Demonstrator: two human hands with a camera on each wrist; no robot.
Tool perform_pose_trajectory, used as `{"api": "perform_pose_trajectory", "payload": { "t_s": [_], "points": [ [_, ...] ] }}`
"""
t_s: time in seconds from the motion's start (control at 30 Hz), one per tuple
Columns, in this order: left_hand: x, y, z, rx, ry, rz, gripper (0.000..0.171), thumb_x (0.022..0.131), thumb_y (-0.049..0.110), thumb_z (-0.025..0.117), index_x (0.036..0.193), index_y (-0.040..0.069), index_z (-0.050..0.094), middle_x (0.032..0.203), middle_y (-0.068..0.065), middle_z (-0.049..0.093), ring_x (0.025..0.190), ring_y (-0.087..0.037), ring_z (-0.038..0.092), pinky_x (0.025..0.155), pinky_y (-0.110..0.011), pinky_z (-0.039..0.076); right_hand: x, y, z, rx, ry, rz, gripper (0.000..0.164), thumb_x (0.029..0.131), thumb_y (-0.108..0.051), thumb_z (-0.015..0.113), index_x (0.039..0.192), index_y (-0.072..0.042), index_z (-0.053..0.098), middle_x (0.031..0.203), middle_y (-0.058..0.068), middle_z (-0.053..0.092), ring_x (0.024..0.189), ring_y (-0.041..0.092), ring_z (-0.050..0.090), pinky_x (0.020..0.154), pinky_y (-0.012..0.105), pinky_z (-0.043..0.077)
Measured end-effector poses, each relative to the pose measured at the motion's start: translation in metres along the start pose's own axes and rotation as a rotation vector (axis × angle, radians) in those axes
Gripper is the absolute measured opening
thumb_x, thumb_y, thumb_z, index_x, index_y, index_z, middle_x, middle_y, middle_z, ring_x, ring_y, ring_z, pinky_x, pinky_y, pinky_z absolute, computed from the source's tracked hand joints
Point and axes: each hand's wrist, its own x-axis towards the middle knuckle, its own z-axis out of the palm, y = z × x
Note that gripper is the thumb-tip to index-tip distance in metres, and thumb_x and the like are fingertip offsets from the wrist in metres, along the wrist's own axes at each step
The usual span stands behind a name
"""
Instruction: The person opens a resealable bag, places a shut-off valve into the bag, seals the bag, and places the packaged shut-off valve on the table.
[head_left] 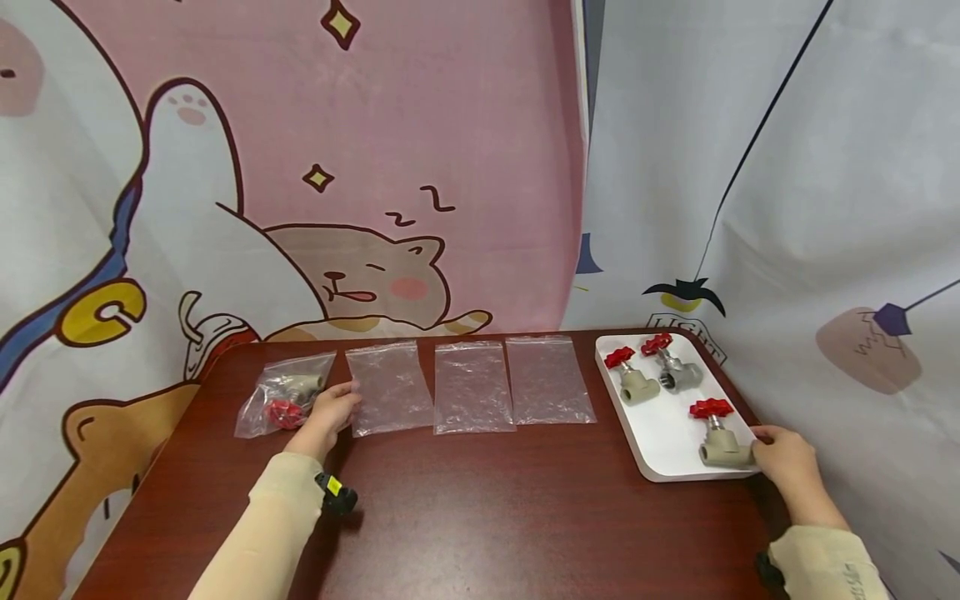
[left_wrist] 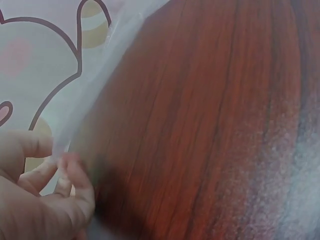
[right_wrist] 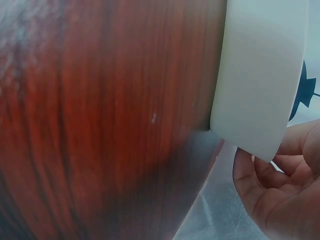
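My left hand [head_left: 332,417] pinches the left edge of an empty clear zip bag [head_left: 392,387]; in the left wrist view thumb and fingers [left_wrist: 75,175] meet on thin film. Just left of that hand lies a zip bag [head_left: 255,408] holding a red-handled valve [head_left: 287,413]. At the near right corner of a white tray [head_left: 667,450], my right hand [head_left: 791,462] grips the rim; the right wrist view shows curled fingers [right_wrist: 245,175] at the corner. Close to its fingertips lies a beige valve with a red handwheel [head_left: 723,450]. Part of the right hand's hold is hidden.
Two more flat zip bags, a middle one [head_left: 472,387] and a right one [head_left: 550,381], lie in the row. Farther back in the tray are another beige valve [head_left: 637,386] and a grey valve [head_left: 681,375]. Printed curtains [head_left: 487,167] hang behind the brown table [head_left: 525,517].
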Motion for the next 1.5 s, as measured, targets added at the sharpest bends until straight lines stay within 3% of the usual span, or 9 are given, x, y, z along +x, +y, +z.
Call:
{"api": "perform_pose_trajectory", "payload": {
  "t_s": [0.2,0.3,0.5,0.7,0.87,1.07,1.23,1.37,1.5],
  "points": [
    [0.002,0.001,-0.003,-0.1,-0.011,0.042,0.055,0.091,-0.006,0.047,0.143,-0.005,0.03,0.127,-0.025,0.05,0.075,-0.003,0.057,0.068,-0.018,0.05,0.001,-0.001,0.0,-0.001,0.001,-0.004,0.036,0.083,-0.007,0.045,0.109,0.015,0.056,0.112,0.043,0.05,0.094,0.06,0.047,0.075,0.059,0.041],
    [0.001,0.003,-0.004,-0.092,0.0,0.038,0.06,0.088,-0.009,0.04,0.146,-0.003,0.026,0.117,-0.022,0.049,0.072,-0.005,0.053,0.065,-0.019,0.049,0.001,-0.001,0.0,0.004,-0.007,0.0,0.036,0.084,-0.007,0.044,0.11,0.015,0.056,0.113,0.043,0.049,0.093,0.059,0.048,0.075,0.059,0.041],
    [-0.004,0.006,-0.005,-0.063,0.062,0.045,0.048,0.1,0.021,0.042,0.142,-0.001,0.032,0.105,-0.01,0.056,0.079,-0.006,0.054,0.067,-0.02,0.048,0.0,-0.002,-0.001,0.011,0.0,-0.013,0.036,0.084,-0.006,0.045,0.109,0.015,0.056,0.112,0.043,0.05,0.091,0.059,0.048,0.074,0.059,0.042],
    [-0.007,0.01,-0.003,-0.04,0.155,0.16,0.043,0.1,0.031,0.044,0.13,0.001,0.048,0.104,-0.007,0.054,0.08,-0.005,0.052,0.066,-0.016,0.047,0.001,-0.003,0.0,0.016,-0.011,-0.003,0.036,0.084,-0.007,0.044,0.111,0.016,0.056,0.114,0.043,0.049,0.092,0.058,0.048,0.075,0.059,0.042],
    [-0.011,0.016,-0.001,-0.038,0.166,0.273,0.038,0.099,0.03,0.05,0.123,0.001,0.055,0.098,-0.003,0.066,0.072,-0.001,0.056,0.063,-0.017,0.048,0.0,-0.001,0.0,0.014,0.006,-0.024,0.035,0.083,-0.005,0.045,0.109,0.016,0.057,0.111,0.043,0.051,0.09,0.057,0.05,0.072,0.057,0.043],
    [-0.022,0.025,0.0,0.0,0.149,0.413,0.036,0.097,0.028,0.053,0.12,0.001,0.059,0.103,-0.012,0.07,0.078,-0.003,0.054,0.066,-0.018,0.044,-0.001,-0.001,0.0,0.011,0.014,-0.035,0.035,0.082,-0.005,0.045,0.108,0.016,0.057,0.11,0.043,0.051,0.089,0.057,0.05,0.071,0.057,0.043],
    [-0.033,0.036,-0.001,0.049,0.149,0.517,0.033,0.097,0.026,0.054,0.119,0.002,0.061,0.103,-0.02,0.068,0.071,-0.004,0.051,0.061,-0.018,0.042,-0.001,-0.001,0.0,0.011,0.016,-0.031,0.035,0.083,-0.006,0.045,0.108,0.016,0.057,0.111,0.043,0.051,0.091,0.058,0.049,0.072,0.058,0.042],
    [-0.042,0.042,-0.001,0.059,0.109,0.591,0.031,0.097,0.022,0.053,0.117,-0.001,0.061,0.1,-0.024,0.067,0.068,-0.001,0.06,0.058,-0.018,0.048,-0.001,-0.001,0.0,0.014,0.011,-0.021,0.036,0.083,-0.005,0.044,0.108,0.017,0.056,0.111,0.043,0.051,0.09,0.057,0.05,0.073,0.058,0.042],
    [-0.05,0.046,0.0,0.045,0.039,0.63,0.03,0.098,0.021,0.052,0.115,-0.003,0.061,0.1,-0.027,0.066,0.071,-0.004,0.067,0.064,-0.02,0.054,-0.001,-0.001,-0.001,0.011,-0.014,0.003,0.037,0.084,-0.006,0.044,0.11,0.017,0.055,0.114,0.043,0.049,0.095,0.057,0.048,0.077,0.059,0.042]
  ]
}}
